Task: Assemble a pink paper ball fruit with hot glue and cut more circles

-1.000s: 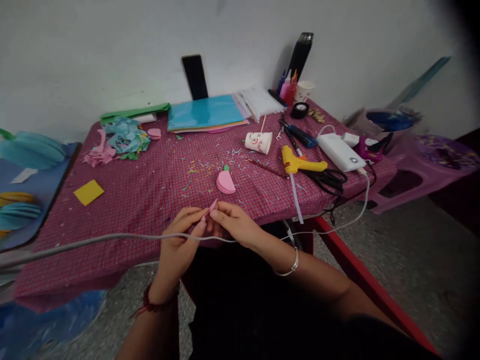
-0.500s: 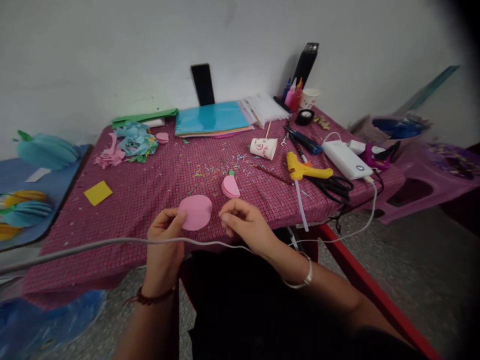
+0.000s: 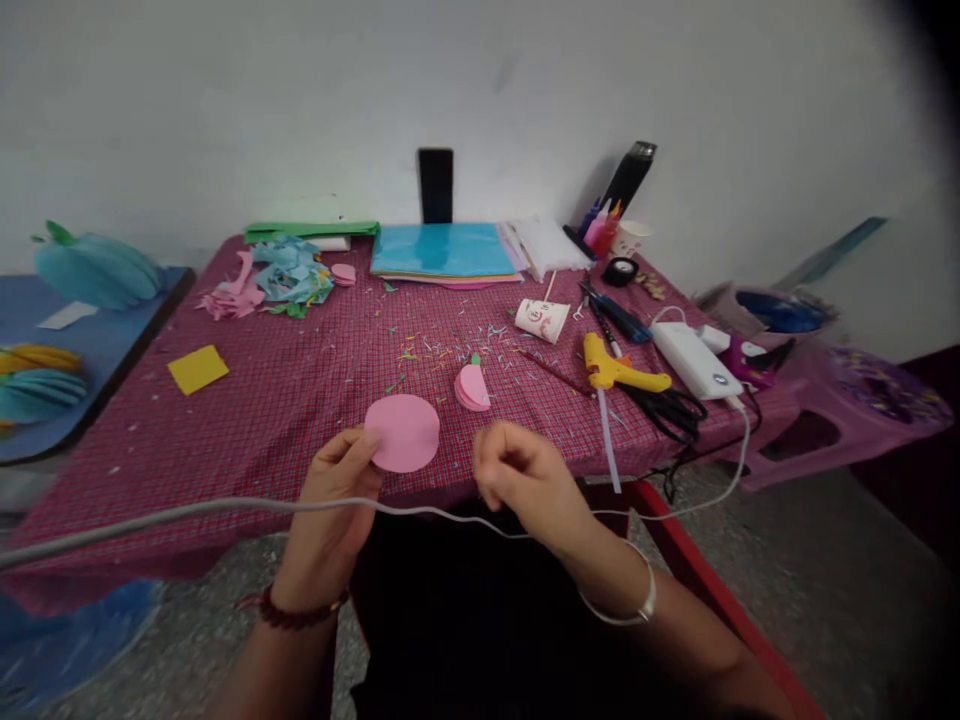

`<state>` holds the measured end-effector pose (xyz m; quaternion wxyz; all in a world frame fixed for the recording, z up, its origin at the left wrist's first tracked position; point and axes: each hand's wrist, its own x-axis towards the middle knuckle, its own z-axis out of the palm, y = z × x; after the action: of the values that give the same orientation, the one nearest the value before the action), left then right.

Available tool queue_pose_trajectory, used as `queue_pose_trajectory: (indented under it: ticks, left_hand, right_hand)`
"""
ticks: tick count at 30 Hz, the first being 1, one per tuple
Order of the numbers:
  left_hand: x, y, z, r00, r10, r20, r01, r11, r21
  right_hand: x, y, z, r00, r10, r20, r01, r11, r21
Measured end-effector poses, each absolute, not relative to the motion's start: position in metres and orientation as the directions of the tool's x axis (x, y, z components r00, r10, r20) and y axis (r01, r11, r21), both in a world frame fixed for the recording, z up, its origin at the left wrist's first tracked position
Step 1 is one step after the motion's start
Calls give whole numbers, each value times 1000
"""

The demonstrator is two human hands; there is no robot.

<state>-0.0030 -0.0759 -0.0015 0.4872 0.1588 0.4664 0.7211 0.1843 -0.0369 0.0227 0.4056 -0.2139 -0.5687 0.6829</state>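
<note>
Between thumb and fingers, my left hand (image 3: 341,480) pinches a pink paper circle (image 3: 403,433) by its left edge, held flat over the table's front edge. To the right of it and apart from it is my right hand (image 3: 525,475), its fingers curled in and closed. Whether anything is between those fingertips is hidden. Just beyond my hands lies a small folded pink paper fruit (image 3: 472,388) with a green leaf. A grey cord (image 3: 247,504) runs across the view, in front of both wrists.
A yellow glue gun (image 3: 622,374) rests near black-handled scissors (image 3: 664,410) and a white power bank (image 3: 694,358). A paper cup (image 3: 541,320) lies tipped on the checked cloth. Paper scraps (image 3: 292,272), blue sheets (image 3: 442,250) and a yellow square (image 3: 198,370) are farther back and left.
My right hand has moved to the right, away from the pink paper circle, and its fingers have curled tighter. My left hand keeps its pinch. The view has tilted up slightly.
</note>
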Motion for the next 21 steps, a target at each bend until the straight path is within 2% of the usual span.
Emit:
queue_pose_trajectory:
  ticks: [3, 10, 17, 21]
  left_hand:
    - [0, -79, 1, -450, 849, -277, -612, -67, 788]
    - [4, -81, 4, -331, 874, -355, -663, 52, 747]
    - [5, -80, -5, -263, 900, -347, -601, 128, 789]
    - [8, -80, -4, -365, 895, -256, -469, 61, 881]
  right_hand:
    - [167, -23, 2, -528, 847, 62, -310, -125, -943]
    - [154, -19, -3, -660, 735, -158, -165, -346, -923]
    - [154, -19, -5, -663, 730, -166, -206, -391, -897]
    - [152, -18, -7, -628, 763, -154, -230, -371, -900]
